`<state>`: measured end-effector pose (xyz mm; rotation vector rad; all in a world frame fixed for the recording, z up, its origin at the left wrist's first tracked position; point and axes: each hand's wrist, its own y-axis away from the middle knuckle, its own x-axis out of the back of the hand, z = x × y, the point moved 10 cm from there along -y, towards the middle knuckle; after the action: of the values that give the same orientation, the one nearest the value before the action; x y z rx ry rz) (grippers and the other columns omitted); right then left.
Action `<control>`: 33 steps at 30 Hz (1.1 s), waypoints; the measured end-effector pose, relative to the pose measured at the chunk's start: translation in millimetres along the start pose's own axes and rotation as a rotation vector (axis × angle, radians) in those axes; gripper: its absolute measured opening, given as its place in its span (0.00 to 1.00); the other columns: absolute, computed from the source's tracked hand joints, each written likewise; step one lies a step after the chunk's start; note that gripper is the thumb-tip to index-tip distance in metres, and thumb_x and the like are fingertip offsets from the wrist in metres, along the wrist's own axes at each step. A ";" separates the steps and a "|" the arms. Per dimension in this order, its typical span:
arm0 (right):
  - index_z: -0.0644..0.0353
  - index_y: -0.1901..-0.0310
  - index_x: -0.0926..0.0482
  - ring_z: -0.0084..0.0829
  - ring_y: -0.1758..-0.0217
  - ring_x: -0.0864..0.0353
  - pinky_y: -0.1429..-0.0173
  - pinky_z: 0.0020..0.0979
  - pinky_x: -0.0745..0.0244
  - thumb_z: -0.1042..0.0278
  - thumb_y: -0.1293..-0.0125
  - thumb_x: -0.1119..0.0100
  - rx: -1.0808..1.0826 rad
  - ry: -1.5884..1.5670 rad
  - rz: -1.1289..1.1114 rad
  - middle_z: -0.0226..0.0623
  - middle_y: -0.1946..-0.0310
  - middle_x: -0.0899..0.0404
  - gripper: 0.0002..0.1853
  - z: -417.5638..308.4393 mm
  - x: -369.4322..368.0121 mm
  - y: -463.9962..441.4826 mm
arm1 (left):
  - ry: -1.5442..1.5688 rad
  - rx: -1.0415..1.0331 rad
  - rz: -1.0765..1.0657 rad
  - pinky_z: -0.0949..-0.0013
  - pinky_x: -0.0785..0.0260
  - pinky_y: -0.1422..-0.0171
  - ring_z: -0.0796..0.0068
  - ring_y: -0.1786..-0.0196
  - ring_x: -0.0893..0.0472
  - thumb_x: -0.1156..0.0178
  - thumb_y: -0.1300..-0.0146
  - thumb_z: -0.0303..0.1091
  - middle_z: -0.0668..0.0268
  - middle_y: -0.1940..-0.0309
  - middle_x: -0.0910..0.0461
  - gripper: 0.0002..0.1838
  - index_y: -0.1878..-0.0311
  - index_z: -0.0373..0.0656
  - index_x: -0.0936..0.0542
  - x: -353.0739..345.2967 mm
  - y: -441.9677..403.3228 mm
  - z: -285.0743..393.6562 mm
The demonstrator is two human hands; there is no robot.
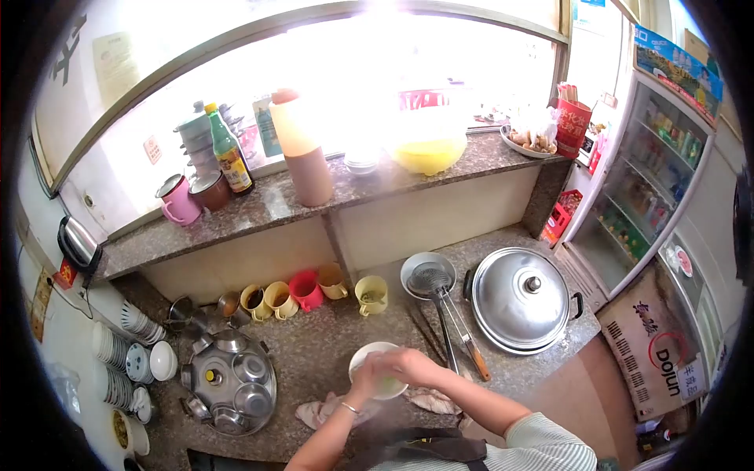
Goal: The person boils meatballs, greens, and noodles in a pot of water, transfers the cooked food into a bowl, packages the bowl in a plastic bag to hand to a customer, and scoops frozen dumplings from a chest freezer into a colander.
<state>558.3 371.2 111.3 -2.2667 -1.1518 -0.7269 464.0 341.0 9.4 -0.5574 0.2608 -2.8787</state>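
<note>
A white bowl [357, 359] with something pale green in it stands near the counter's front edge. My left hand [366, 382] is over the bowl's left side, its fingers bent inward. My right hand [407, 366] reaches in from the right, over the bowl, and meets the left one. Both sets of fingers are too small and blurred to tell what, if anything, is between them. Crumpled cloths [320, 411] lie beside the bowl. Just behind it is a yellow cup [371, 296].
A round tray of metal pots [229, 382] and stacked dishes [112, 345] are left. Several cups [305, 290] line the back. A strainer [430, 279], chopsticks and a large lidded pan [521, 301] stand right. Bottles and a yellow basin [429, 155] sit on the ledge.
</note>
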 end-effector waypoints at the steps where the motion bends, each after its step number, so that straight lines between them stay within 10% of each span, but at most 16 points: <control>1: 0.58 0.58 0.19 0.47 0.58 0.21 0.53 0.39 0.26 0.68 0.45 0.39 -0.022 -0.059 0.030 0.46 0.62 0.20 0.12 2.6 3.4 -3.0 | 0.015 -0.115 -0.041 0.68 0.31 0.51 0.67 0.57 0.22 0.54 0.36 0.31 0.64 0.63 0.21 0.14 0.49 0.41 0.29 -5.1 1.9 7.7; 6: 0.59 0.57 0.19 0.35 0.66 0.19 0.59 0.33 0.25 0.70 0.42 0.41 -0.133 -0.111 0.299 0.42 0.66 0.19 0.11 44.0 26.1 -3.4 | -0.117 -0.009 -0.076 0.73 0.35 0.62 0.80 0.69 0.28 0.49 0.37 0.31 0.69 0.75 0.28 0.12 0.53 0.39 0.23 9.9 -0.2 21.0; 14: 0.60 0.59 0.19 0.40 0.64 0.20 0.57 0.35 0.26 0.70 0.44 0.40 0.028 0.011 0.078 0.42 0.64 0.19 0.11 19.7 14.3 -8.2 | 0.282 0.314 -0.005 0.71 0.33 0.60 0.77 0.65 0.26 0.46 0.32 0.39 0.65 0.66 0.24 0.12 0.60 0.37 0.26 16.1 -2.4 -49.9; 19: 0.61 0.56 0.21 0.48 0.58 0.21 0.52 0.41 0.27 0.68 0.43 0.42 -0.039 -0.006 -0.098 0.47 0.62 0.20 0.13 -13.1 11.4 -16.1 | -0.274 0.122 -0.297 0.67 0.30 0.52 0.69 0.56 0.22 0.29 0.50 0.37 0.61 0.56 0.23 0.31 0.45 0.40 0.33 -16.0 -10.6 12.5; 20: 0.60 0.53 0.22 0.49 0.57 0.22 0.49 0.42 0.28 0.69 0.43 0.44 -0.007 -0.007 -0.183 0.47 0.60 0.20 0.15 -14.5 -2.1 -13.8 | -0.314 -0.018 -0.295 0.60 0.31 0.44 0.56 0.47 0.22 0.41 0.41 0.47 0.54 0.52 0.21 0.26 0.43 0.43 0.29 -19.6 -8.3 11.8; 24: 0.60 0.53 0.21 0.48 0.54 0.22 0.47 0.41 0.28 0.71 0.44 0.43 0.201 -0.141 0.088 0.45 0.56 0.21 0.15 -10.4 11.5 -12.1 | -0.003 -0.079 -0.195 0.60 0.32 0.42 0.57 0.43 0.26 0.45 0.38 0.43 0.55 0.50 0.22 0.21 0.43 0.46 0.28 -20.6 -9.4 -3.2; 30: 0.57 0.57 0.19 0.41 0.55 0.20 0.48 0.39 0.27 0.66 0.42 0.40 -0.180 0.008 0.062 0.43 0.58 0.19 0.12 65.7 -20.9 1.1 | -0.056 0.147 -0.428 0.74 0.30 0.58 0.80 0.61 0.24 0.51 0.32 0.37 0.68 0.64 0.20 0.17 0.44 0.40 0.25 -22.6 -8.1 -32.6; 33: 0.60 0.55 0.19 0.36 0.61 0.18 0.54 0.34 0.25 0.70 0.43 0.39 -0.228 -0.157 0.078 0.44 0.62 0.18 0.13 70.2 -31.7 17.1 | 0.572 0.491 -0.302 0.78 0.32 0.61 0.86 0.63 0.24 0.50 0.34 0.33 0.71 0.63 0.19 0.18 0.43 0.41 0.25 -7.1 -4.2 -26.5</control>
<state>573.1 388.7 35.8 -2.5835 -1.0896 -0.6905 459.6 350.3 -16.3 0.3471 -0.4861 -3.1492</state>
